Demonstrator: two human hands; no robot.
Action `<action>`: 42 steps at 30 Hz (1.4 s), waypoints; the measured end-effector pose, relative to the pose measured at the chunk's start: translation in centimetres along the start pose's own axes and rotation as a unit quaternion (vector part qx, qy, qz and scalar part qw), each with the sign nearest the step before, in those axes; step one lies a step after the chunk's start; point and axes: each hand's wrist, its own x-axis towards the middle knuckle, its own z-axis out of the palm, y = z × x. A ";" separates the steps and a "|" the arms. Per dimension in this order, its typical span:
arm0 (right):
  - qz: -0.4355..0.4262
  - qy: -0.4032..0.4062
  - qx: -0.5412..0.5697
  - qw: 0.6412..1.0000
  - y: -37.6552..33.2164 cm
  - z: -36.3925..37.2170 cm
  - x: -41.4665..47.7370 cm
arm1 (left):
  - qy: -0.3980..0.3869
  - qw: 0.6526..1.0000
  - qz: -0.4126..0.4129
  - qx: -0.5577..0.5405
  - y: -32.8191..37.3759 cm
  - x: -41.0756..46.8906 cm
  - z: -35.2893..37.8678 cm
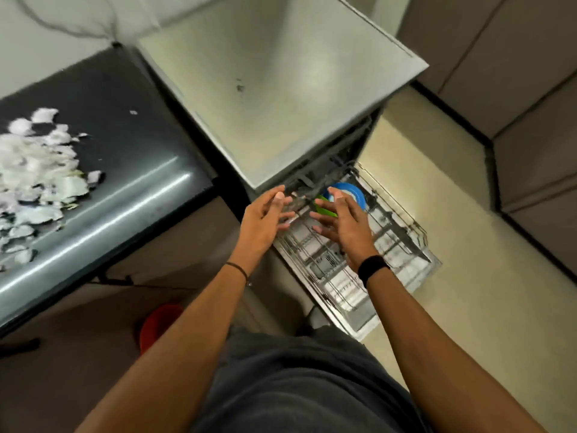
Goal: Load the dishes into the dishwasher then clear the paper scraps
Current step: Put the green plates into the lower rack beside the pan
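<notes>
Hands: left hand (pixel 265 215) and right hand (pixel 342 221) spread wide, holding nothing, over the white wire rack (pixel 396 235), frame middle | Dishes: round blue plate (pixel 354 193), green dish (pixel 325 208) tucked at rack's back for washing | Torn white paper scraps (pixel 37 173) on dark shiny counter (pixel 131 145), left, not cleared yet

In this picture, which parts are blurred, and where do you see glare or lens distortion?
Head view: motion blur softens the paper scraps, the wire rack, the left hand and the right hand. A bright glare streak runs along the front of the dark table. The wide lens makes the edges of the dishwasher splay outward. The blue plate is clear in colour only.
</notes>
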 end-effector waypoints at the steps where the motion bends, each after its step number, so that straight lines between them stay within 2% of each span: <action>1: -0.008 -0.020 -0.010 1.000 -0.1 1.8 -0.1 | 0.018 1.000 0.007 -0.007 0.1 -0.4 -1.9; 7: -0.069 -0.129 -0.071 0.987 0.7 16.1 -2.4 | 0.124 0.990 0.047 -0.041 0.0 -4.7 -16.0; 11: -0.122 -0.223 -0.144 0.956 3.1 26.5 -5.6 | 0.200 0.976 0.067 -0.061 -0.5 -8.5 -26.1; 16: -0.140 -0.319 -0.190 0.918 5.8 37.8 -9.7 | 0.288 0.951 0.072 -0.085 -2.1 -13.2 -37.0; 23: -0.137 -0.430 -0.244 0.858 9.1 48.6 -13.1 | 0.416 0.899 0.060 -0.124 -5.3 -18.6 -46.3; 27: -0.133 -0.482 -0.274 0.822 11.2 53.6 -13.7 | 0.465 0.875 0.050 -0.127 -6.7 -20.8 -49.3; 29: -0.158 -0.493 -0.304 0.800 12.2 55.7 -13.3 | 0.487 0.862 0.044 -0.132 -7.2 -21.3 -50.5; 31: -0.204 -0.510 -0.344 0.762 13.2 57.6 -12.4 | 0.519 0.844 0.039 -0.130 -7.7 -21.5 -51.8; 33: -0.271 -0.528 -0.398 0.699 14.0 59.1 -11.2 | 0.547 0.826 0.032 -0.134 -7.9 -21.4 -52.9; 36: -0.412 -0.528 -0.486 0.561 15.3 60.4 -9.7 | 0.564 0.814 0.027 -0.136 -8.1 -20.7 -53.6; 38: -0.456 -0.527 -0.531 0.482 16.1 61.3 -9.2 | 0.568 0.812 0.020 -0.134 -8.2 -20.1 -53.8; 40: -0.473 -0.530 -0.554 0.435 17.0 62.0 -9.2 | 0.570 0.811 0.017 -0.132 -8.4 -19.8 -53.9; 42: -0.495 -0.537 -0.544 0.413 17.5 62.5 -9.4 | 0.573 0.810 0.017 -0.126 -8.4 -19.7 -54.0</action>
